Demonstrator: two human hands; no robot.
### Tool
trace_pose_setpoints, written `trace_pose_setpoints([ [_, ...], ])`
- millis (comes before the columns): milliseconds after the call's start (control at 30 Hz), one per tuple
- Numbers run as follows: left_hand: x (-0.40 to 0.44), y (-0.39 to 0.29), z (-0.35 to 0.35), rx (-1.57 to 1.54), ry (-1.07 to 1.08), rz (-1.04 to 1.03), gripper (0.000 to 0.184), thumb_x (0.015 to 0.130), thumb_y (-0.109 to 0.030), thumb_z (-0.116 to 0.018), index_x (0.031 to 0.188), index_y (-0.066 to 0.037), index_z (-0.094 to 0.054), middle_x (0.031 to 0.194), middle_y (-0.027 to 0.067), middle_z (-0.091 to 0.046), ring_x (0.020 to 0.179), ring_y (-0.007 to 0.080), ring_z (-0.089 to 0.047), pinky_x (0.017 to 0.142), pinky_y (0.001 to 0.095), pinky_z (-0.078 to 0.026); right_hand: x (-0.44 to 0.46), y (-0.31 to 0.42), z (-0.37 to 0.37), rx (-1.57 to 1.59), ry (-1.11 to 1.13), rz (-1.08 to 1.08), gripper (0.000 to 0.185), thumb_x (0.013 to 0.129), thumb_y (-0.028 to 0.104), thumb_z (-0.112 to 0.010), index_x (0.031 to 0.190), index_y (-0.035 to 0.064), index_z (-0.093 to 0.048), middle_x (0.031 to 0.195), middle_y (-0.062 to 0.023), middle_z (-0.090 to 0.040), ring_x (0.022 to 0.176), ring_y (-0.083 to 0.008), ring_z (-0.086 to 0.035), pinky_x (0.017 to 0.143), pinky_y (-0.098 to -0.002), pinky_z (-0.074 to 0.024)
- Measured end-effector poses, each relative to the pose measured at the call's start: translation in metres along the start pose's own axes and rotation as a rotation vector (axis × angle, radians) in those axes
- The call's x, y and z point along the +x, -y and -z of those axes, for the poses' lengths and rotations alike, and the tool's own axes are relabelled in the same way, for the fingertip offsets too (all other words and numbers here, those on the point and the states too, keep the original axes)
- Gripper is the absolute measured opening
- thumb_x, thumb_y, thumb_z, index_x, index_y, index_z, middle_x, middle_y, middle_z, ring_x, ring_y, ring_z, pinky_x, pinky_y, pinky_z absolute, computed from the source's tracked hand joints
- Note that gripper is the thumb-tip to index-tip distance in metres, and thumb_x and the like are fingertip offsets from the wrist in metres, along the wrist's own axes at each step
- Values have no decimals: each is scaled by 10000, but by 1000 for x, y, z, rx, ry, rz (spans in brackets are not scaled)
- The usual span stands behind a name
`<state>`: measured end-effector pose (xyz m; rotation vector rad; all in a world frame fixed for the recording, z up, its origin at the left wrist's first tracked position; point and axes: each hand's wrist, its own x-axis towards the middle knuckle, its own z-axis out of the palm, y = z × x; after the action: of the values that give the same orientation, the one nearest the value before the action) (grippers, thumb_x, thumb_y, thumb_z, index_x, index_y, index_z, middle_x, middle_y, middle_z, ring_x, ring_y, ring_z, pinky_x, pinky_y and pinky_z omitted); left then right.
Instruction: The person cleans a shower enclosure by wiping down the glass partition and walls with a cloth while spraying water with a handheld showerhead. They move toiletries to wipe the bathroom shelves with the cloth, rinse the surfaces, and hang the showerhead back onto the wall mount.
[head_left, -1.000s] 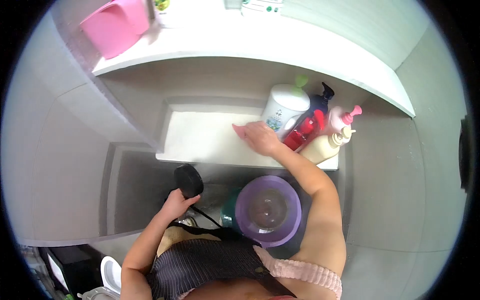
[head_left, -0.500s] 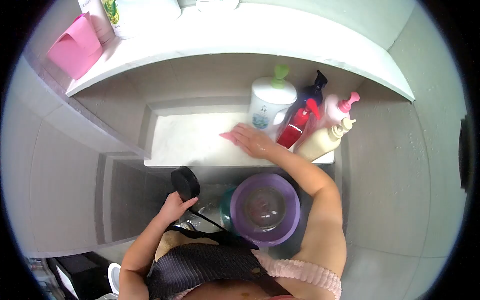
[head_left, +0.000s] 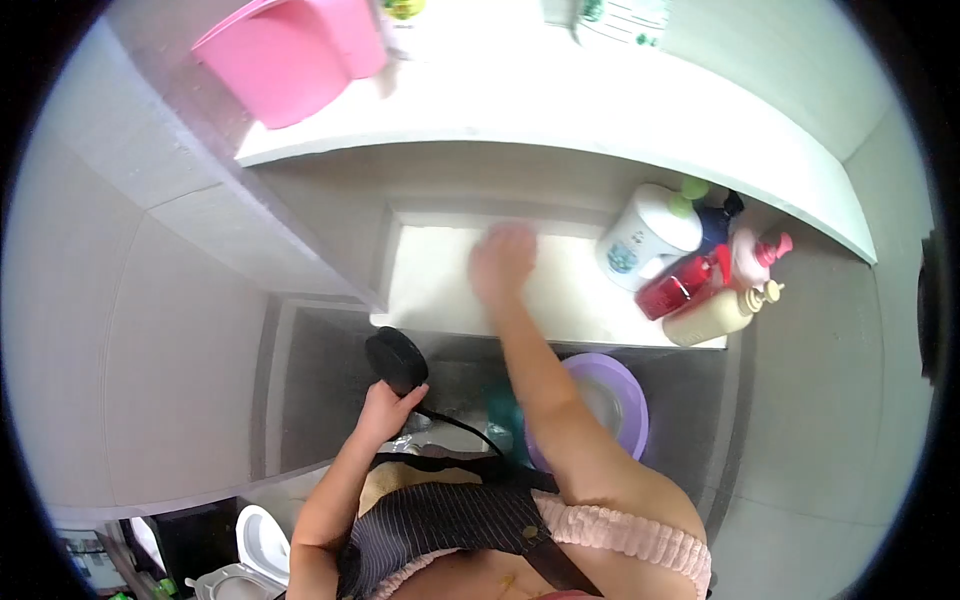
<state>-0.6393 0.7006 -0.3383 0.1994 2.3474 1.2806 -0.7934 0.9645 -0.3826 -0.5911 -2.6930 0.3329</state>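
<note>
My left hand (head_left: 385, 412) is wrapped round the handle of a black shower head (head_left: 397, 360), low in front of the niche. A dark hose (head_left: 462, 426) runs from it toward my apron. Smeared by motion, my right hand (head_left: 500, 275) presses a pink cloth (head_left: 513, 238) onto the white lower shelf (head_left: 430, 290), near its back edge. To the right of that hand stands a white jug-like container (head_left: 645, 240) with a green top. Beside it are a red pump bottle (head_left: 680, 287) and a cream pump bottle (head_left: 715, 318).
Below the shelf sits a purple basin (head_left: 632, 405), partly behind my right forearm, with a teal container (head_left: 503, 420) beside it. A pink bucket (head_left: 285, 65) stands on the upper white shelf (head_left: 560, 105). A toilet (head_left: 262, 545) is at lower left.
My right hand and the cloth have moved left along the shelf, away from the bottles. My left hand still holds the shower head. The view has shifted left.
</note>
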Motion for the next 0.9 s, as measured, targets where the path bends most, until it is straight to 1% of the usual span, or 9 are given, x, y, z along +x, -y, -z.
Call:
trace_pose_setpoints([
  [100, -5, 27, 19, -56, -51, 8, 267, 914, -172, -668, 1112, 6, -661, 943, 105, -696, 877, 175, -641, 821, 329, -500, -13, 64, -29, 183, -145, 188, 458, 842, 221, -537, 1187, -79, -561, 1141, -230, -561, 1162, -419, -459, 1034, -551, -341],
  [167, -6, 44, 23, -78, -119, -8, 253, 915, -166, -663, 1090, 17, -662, 934, 98, -697, 869, 176, -643, 814, 322, -500, -15, 89, -50, 370, 21, 355, 363, 860, 202, -530, 1122, -37, -607, 1036, -179, -585, 1094, -361, -496, 964, -507, -412],
  [300, 5, 58, 26, -93, -109, -5, 226, 916, -151, -664, 1048, 32, -660, 923, 93, -697, 862, 179, -642, 788, 332, -502, -48, 83, -39, 285, -127, 701, 324, 896, 183, -518, 1173, 45, -611, 1078, -123, -594, 1098, -306, -508, 929, -475, -444],
  [367, 12, 47, 27, -72, -66, -61, 228, 917, -157, -665, 1045, 32, -660, 914, 100, -696, 855, 180, -643, 783, 334, -502, -58, 50, -7, 257, 188, 858, 332, 892, 178, -531, 1208, 129, -619, 1080, -73, -600, 1093, -282, -509, 932, -466, -442],
  [433, 17, 45, 22, -56, -42, -115, 230, 918, -162, -667, 1042, 31, -660, 906, 107, -696, 849, 180, -645, 779, 336, -503, -72, 2, 43, 234, 37, 814, 380, 867, 173, -556, 1243, 175, -607, 1115, -21, -606, 1100, -254, -517, 948, -456, -430],
  [533, 20, 46, 21, -192, -19, -52, 289, 883, -241, -697, 1021, 12, -678, 921, 185, -714, 867, 306, -697, 768, 363, -524, -66, -74, 83, 296, 302, 578, 446, 902, 204, -539, 1347, 181, -540, 1268, -75, -570, 1263, -303, -453, 1031, -492, -359],
  [600, 12, 30, 32, 20, 15, -56, 295, 869, -231, -712, 1050, -1, -680, 957, 179, -719, 906, 321, -698, 789, 372, -535, -78, -110, 65, -251, 9, 207, 491, 920, 292, -523, 1395, 174, -486, 1427, -135, -454, 1377, -333, -340, 1056, -576, -305],
  [733, 0, 31, 45, -47, -5, -112, 308, 863, -245, -721, 1044, 1, -681, 939, 187, -718, 909, 327, -700, 775, 377, -539, -48, -44, 16, -175, -141, 159, 501, 932, 343, -487, 1397, 159, -472, 1339, -173, -496, 1296, -400, -373, 980, -577, -350],
  [900, 3, 39, 45, -22, -16, -17, 311, 865, -266, -722, 1013, 5, -691, 881, 194, -716, 868, 338, -703, 750, 380, -534, -47, 80, -27, 23, -6, 473, 351, 920, 236, -505, 1256, 152, -567, 1147, -145, -583, 1161, -369, -477, 932, -508, -399],
])
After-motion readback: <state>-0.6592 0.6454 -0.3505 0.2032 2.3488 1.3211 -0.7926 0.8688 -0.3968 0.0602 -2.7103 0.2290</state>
